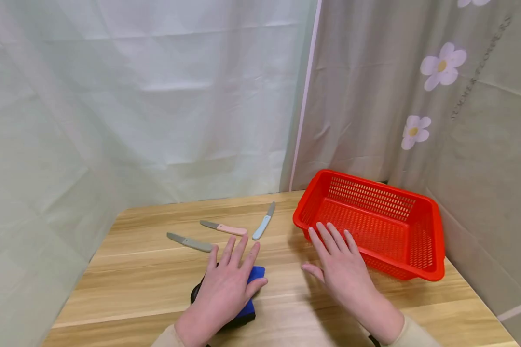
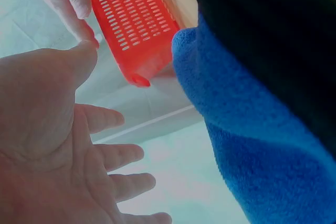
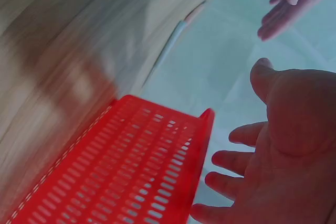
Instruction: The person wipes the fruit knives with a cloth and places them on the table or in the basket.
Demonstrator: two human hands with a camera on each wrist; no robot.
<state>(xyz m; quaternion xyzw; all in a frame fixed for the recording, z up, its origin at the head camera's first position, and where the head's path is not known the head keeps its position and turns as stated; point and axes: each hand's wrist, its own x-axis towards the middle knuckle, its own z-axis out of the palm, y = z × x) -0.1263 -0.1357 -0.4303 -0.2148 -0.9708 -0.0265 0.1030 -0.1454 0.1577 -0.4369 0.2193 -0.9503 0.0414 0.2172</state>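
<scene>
My left hand (image 1: 227,286) is spread with straight fingers over a blue and black cloth item (image 1: 257,273), covering much of it in the head view. In the left wrist view its blue fuzzy fabric (image 2: 252,129) and a dark part show beside the palm, and nothing is in the fingers. My right hand (image 1: 345,272), also spread and holding nothing, overlaps the near left rim of a red plastic basket (image 1: 431,241). Beyond the left hand lie three small knives: one grey-green (image 1: 195,244), one pink-handled (image 1: 230,230) and one blue-handled (image 1: 264,224).
The wooden table (image 1: 126,270) reaches back to a pale curtain (image 1: 178,120). On the right hangs a grey curtain (image 1: 356,96) printed with flowers, close behind the basket. The basket's perforated side (image 3: 131,166) rises beside the right hand in the right wrist view.
</scene>
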